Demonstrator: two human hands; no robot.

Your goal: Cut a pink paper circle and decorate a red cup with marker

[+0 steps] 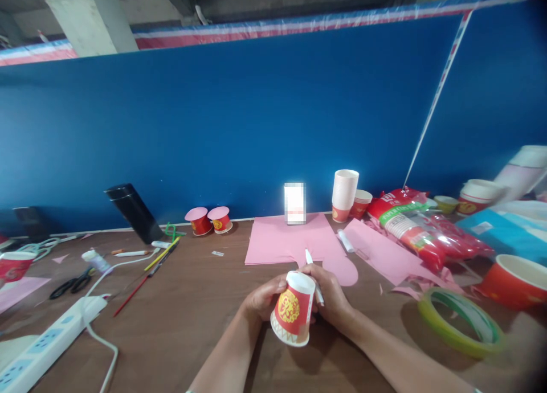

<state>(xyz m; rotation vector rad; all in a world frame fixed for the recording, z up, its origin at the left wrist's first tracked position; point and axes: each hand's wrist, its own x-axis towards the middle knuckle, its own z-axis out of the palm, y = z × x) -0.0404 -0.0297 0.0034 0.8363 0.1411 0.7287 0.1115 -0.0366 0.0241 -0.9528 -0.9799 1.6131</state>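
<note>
A red and white paper cup (294, 308) with a gold emblem is held upside down and tilted toward me over the brown table (188, 319). My left hand (262, 298) grips its left side, fingers curled round it. My right hand (331, 297) is closed on a white pen (313, 274) whose tip points up and away, and it also rests against the cup's right side. Just beyond the hands lies pink paper (282, 240) with a rounded cut-out piece.
Two capped red cups (209, 220) and a stack of cups (344, 195) stand by the blue wall. A green tape roll (461, 322), red cup (515, 280) and plastic packs (419, 230) lie right. Scissors (72, 283), power strip (47, 343), pencils and a black flask (134, 212) lie left.
</note>
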